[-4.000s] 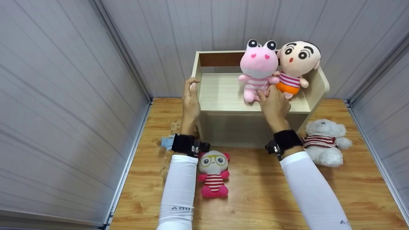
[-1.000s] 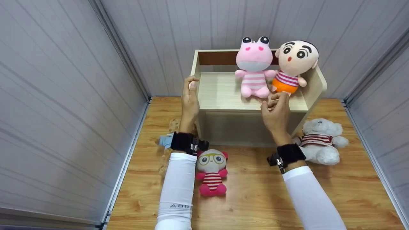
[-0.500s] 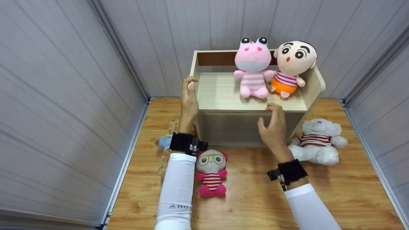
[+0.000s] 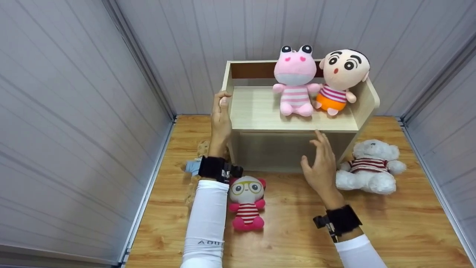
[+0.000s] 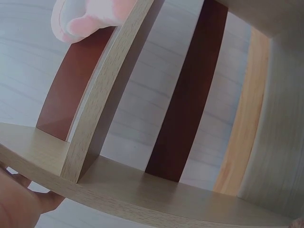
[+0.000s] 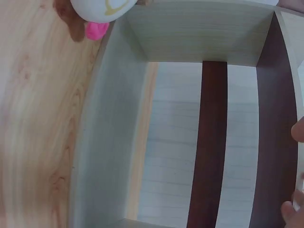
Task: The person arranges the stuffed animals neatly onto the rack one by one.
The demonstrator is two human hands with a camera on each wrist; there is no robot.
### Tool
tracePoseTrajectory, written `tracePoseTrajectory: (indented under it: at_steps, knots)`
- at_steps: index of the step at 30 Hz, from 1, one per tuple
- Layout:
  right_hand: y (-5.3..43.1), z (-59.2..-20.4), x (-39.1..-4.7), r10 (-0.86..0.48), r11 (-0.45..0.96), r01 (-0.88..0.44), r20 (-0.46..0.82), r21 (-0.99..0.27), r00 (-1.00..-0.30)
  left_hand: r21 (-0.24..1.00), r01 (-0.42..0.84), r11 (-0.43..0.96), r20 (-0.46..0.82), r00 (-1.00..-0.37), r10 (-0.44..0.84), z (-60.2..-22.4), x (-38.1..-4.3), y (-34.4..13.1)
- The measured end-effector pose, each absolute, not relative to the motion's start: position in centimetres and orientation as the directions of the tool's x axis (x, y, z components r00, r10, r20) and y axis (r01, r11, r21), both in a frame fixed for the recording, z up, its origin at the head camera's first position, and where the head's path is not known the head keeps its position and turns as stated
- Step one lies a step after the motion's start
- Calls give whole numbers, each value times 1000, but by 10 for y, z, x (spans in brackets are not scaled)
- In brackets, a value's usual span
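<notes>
A small pale-wood shelf unit (image 4: 256, 108) stands against the back wall. My left hand (image 4: 221, 121) grips the upper edge of its left side panel; in the left wrist view part of that hand (image 5: 21, 204) shows outside the panel (image 5: 118, 190). On the top board sit a pink frog plush (image 4: 295, 78) and, to its right, a boy doll (image 4: 338, 83) in orange shorts, leaning by the right panel. My right hand (image 4: 320, 163) is in front of the unit with its fingers loosely extended, holding nothing. Only some fingertips (image 6: 298, 132) show in the right wrist view.
On the wooden floor (image 4: 290, 230) lie a pink-and-white panda plush (image 4: 248, 203) in front, a white bear (image 4: 372, 167) in a striped shirt on the right, and a brown plush with blue clothing (image 4: 193, 166), partly hidden by the left arm. Grey walls (image 4: 74, 111) enclose the space.
My right hand has let go of the frog plush, drawn back from the dolls and lowered toward me, its fingers straightening. The frog now sits upright. My left hand has stayed on the panel.
</notes>
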State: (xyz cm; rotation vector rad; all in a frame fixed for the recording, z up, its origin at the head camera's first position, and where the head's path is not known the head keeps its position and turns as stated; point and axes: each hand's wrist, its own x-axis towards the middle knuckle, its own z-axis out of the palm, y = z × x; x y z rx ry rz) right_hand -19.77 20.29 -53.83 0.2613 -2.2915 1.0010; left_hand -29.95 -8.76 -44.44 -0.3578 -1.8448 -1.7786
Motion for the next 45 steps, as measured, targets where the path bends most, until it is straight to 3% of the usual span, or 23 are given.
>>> tracePoseTrajectory:
  at_steps: [6, 19, 26, 32, 39, 42, 45]
  knots:
    - [215, -561, -179, 171, 626, -319, 524, -711, -834, 834, 547, 77, 551, -815, -181, -444, -300, -88]
    - [233, -610, -140, 282, 601, -72, 295, -796, -913, 835, 545, 71, 549, -819, -168, -442, -299, -90]
    - [235, -610, -135, 291, 605, -83, 317, -792, -903, 835, 547, 59, 548, -818, -174, -443, -300, -91]
    - [240, -576, -153, 321, 616, -252, 530, -747, -785, 835, 547, 64, 549, -817, -174, -445, -300, -90]
    - [262, -481, -192, 435, 635, -312, 661, -707, -612, 839, 537, 84, 543, -821, -174, -445, -301, -87]
    - [276, -442, -215, 448, 659, -282, 665, -697, -598, 846, 525, 89, 532, -829, -170, -444, -300, -88]
    - [282, -422, -233, 443, 699, -137, 575, -702, -687, 849, 522, 82, 528, -833, -166, -444, -298, -89]
